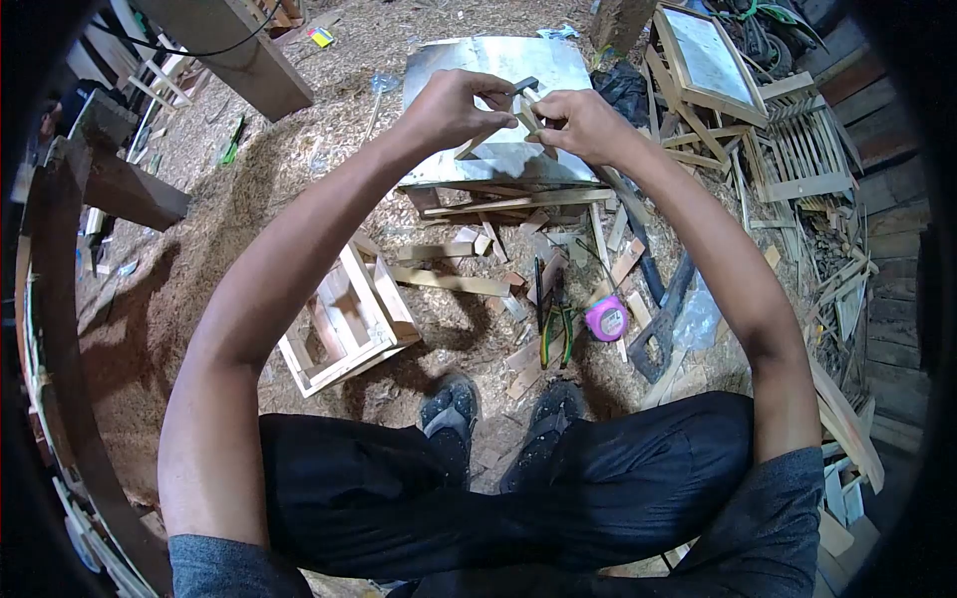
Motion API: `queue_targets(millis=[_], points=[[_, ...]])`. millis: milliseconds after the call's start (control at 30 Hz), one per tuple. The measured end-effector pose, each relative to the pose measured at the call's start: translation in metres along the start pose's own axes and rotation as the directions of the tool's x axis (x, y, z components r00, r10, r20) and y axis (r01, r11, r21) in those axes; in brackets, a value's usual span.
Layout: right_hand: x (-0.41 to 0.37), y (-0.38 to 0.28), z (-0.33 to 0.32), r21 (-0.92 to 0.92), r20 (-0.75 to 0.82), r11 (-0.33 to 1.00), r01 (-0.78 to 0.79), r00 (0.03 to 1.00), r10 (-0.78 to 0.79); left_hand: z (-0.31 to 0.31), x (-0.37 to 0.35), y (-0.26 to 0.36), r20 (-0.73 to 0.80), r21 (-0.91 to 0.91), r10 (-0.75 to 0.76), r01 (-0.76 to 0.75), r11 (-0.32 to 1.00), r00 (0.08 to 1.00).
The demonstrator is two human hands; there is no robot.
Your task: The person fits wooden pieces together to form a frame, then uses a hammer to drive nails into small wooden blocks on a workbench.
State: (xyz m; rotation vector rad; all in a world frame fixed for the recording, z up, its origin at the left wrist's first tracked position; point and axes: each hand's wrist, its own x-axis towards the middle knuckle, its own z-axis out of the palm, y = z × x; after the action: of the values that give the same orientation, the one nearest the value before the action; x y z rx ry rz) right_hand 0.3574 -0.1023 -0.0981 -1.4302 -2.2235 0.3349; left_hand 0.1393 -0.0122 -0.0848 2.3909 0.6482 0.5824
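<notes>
Both my hands are raised over a worn, pale-topped low worktable (419, 80), close together. A small dark bar (526, 86) sits at the fingertips of my left hand (461, 108), whose fingers are bent in a pinch. My right hand (583, 127) grips a short, light wooden piece (527, 118) between thumb and fingers, right beside the left fingertips. What the dark bar is, and whether it touches the wood, I cannot make out. The wooden piece slants down toward the tabletop, partly hidden by my fingers.
A wooden box frame (351, 324) lies left of my feet. Pliers (558, 334), a pink tape measure (606, 318) and a handsaw (655, 339) rest among offcuts before me. Framed panels (708, 60) lean at the back right; a post (234, 55) stands at the left. Shavings cover the floor.
</notes>
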Motion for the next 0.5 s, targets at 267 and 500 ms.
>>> queue_targets(millis=[267,500], points=[[0.001,-0.003,-0.003,0.011,0.038,0.998,-0.057,0.998,0.056,0.001,0.000,0.008,-0.021,-0.028,-0.042,0.041,0.999,0.999],[0.003,0.003,-0.001,-0.012,0.037,1.000,-0.027,0.999,0.027,0.001,0.012,-0.006,0.029,0.058,0.054,-0.056,0.997,0.998]])
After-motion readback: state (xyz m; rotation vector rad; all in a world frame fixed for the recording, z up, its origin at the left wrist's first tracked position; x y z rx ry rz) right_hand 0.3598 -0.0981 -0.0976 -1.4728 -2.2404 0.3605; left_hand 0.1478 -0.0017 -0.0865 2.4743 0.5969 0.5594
